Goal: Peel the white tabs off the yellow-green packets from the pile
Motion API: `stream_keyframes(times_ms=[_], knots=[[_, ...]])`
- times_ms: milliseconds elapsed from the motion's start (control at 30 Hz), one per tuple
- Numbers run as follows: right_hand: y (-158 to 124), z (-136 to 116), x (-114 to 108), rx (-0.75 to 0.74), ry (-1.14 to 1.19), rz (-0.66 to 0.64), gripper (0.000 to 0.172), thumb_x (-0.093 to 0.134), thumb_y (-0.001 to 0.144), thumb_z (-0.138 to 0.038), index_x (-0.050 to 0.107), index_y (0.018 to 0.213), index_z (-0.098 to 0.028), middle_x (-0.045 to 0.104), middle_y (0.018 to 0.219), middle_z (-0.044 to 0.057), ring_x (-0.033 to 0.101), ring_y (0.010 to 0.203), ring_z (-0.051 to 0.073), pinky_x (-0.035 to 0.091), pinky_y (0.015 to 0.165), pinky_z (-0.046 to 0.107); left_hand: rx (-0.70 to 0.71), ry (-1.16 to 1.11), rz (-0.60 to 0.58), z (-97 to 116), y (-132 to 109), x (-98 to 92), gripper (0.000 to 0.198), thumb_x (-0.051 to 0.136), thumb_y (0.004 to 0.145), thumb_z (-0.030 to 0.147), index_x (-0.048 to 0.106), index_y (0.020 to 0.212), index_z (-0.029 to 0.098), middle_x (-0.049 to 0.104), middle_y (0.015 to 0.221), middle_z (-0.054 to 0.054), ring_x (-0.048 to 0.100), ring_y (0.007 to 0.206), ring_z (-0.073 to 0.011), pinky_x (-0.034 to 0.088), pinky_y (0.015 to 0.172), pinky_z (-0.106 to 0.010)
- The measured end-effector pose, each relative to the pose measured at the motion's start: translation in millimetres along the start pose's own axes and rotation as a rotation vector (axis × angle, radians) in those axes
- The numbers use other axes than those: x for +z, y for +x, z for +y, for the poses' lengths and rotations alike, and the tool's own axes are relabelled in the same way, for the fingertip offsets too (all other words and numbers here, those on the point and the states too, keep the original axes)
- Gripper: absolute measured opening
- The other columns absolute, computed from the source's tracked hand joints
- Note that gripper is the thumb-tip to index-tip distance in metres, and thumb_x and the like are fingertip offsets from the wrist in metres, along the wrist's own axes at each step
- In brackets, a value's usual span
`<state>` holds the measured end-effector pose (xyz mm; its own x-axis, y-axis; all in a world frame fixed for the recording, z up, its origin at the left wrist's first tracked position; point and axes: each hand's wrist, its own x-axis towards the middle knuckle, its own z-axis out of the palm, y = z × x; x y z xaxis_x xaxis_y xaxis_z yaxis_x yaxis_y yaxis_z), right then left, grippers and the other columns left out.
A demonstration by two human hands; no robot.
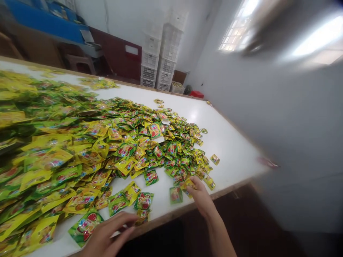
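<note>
A big heap of small yellow-and-green snack sachets (80, 142) covers a white table (230, 150). At the front edge my left hand (107, 235) lies low, its fingers stretched toward one small sachet (142, 216) and touching it. A larger green sachet (84, 225) lies just left of that hand. My right hand (199, 194) reaches onto the table with fingers curled, pinching a yellow sachet (187, 185) at the heap's near fringe. Loose sachets (175, 194) lie between the two hands.
The table's wooden front edge (227, 191) runs diagonally, with a grey wall on the right. Stacked white crates (160, 60) stand at the far end beside a red object (197, 94). A blue bench and a stool sit at the back left.
</note>
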<state>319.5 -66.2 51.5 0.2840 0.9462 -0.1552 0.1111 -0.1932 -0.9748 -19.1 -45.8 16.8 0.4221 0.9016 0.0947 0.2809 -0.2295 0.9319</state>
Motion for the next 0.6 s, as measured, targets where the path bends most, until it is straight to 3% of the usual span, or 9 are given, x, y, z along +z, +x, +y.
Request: stream_keyframes(times_ms=[67,133,200,267,333,400,500,600], knots=[[3.9,0.3,8.7,-0.010,-0.156,-0.073,0.014,0.061,0.079,-0.026,0.063,0.090,-0.018,0.069,0.094,0.006,0.065,0.089,0.022,0.049,0.081,0.033,0.159,0.099,-0.264,9.1,27.7,22.3,0.016,0.059,0.089,0.030,0.072,0.098,0.029,0.074,0.094,-0.003,0.069,0.087,-0.0205,0.055,0.078,-0.026],[9.2,3.4,15.0,-0.012,-0.283,-0.152,0.010,0.062,0.076,-0.022,0.066,0.084,-0.018,0.068,0.087,0.004,0.064,0.084,0.021,0.049,0.076,0.031,0.264,0.193,-0.356,20.8,55.9,32.4,0.019,0.051,0.092,0.021,0.069,0.098,0.025,0.072,0.092,-0.004,0.067,0.087,-0.0189,0.053,0.078,-0.027],[14.5,8.5,20.0,-0.015,-0.381,-0.202,0.013,0.061,0.070,-0.014,0.066,0.081,-0.018,0.066,0.079,0.002,0.062,0.077,0.020,0.048,0.071,0.029,0.349,0.312,-0.326,33.9,86.9,27.4,0.020,0.049,0.093,0.016,0.068,0.094,0.023,0.071,0.086,-0.004,0.066,0.083,-0.0169,0.052,0.075,-0.025],[19.0,14.1,23.7,-0.029,-0.431,-0.199,0.026,0.058,0.062,-0.005,0.065,0.084,-0.018,0.064,0.080,0.002,0.060,0.074,0.020,0.045,0.068,0.029,0.445,0.493,-0.221,47.9,123.2,12.1,0.022,0.048,0.092,0.013,0.068,0.095,0.022,0.071,0.089,-0.004,0.066,0.086,-0.0166,0.052,0.077,-0.025],[21.9,18.7,25.6,-0.073,-0.516,-0.179,0.038,0.055,0.056,0.000,0.063,0.088,-0.018,0.062,0.090,0.004,0.057,0.080,0.020,0.043,0.072,0.029,0.512,0.670,-0.099,61.4,165.1,-5.0,0.032,0.046,0.090,0.005,0.067,0.106,0.021,0.070,0.105,-0.008,0.063,0.100,-0.0194,0.051,0.089,-0.031],[22.5,21.2,25.5,-0.143,-0.687,-0.181,0.038,0.054,0.055,0.000,0.062,0.087,-0.019,0.060,0.099,0.006,0.055,0.090,0.022,0.042,0.078,0.030,0.521,0.760,-0.015,71.6,209.4,-16.7,0.054,0.042,0.084,-0.005,0.058,0.128,0.021,0.060,0.130,-0.014,0.053,0.122,-0.0257,0.042,0.102,-0.044],[18.1,22.2,23.0,-0.236,-0.919,-0.188,0.032,0.054,0.056,0.000,0.058,0.081,-0.019,0.059,0.102,0.007,0.053,0.099,0.023,0.039,0.082,0.028,0.534,0.853,0.004,77.3,268.2,-20.9,0.071,0.048,0.075,-0.011,0.052,0.136,0.025,0.041,0.150,-0.017,0.030,0.141,-0.0346,0.029,0.109,-0.059],[8.4,22.3,17.7,-0.185,-0.879,-0.202,0.032,0.052,0.060,0.000,0.055,0.084,-0.021,0.062,0.091,0.003,0.056,0.088,0.020,0.039,0.076,0.026,0.555,0.914,-0.050,78.4,302.0,-20.0,0.064,0.058,0.065,-0.012,0.063,0.119,0.023,0.044,0.149,-0.017,0.028,0.143,-0.0378,0.019,0.111,-0.065]])
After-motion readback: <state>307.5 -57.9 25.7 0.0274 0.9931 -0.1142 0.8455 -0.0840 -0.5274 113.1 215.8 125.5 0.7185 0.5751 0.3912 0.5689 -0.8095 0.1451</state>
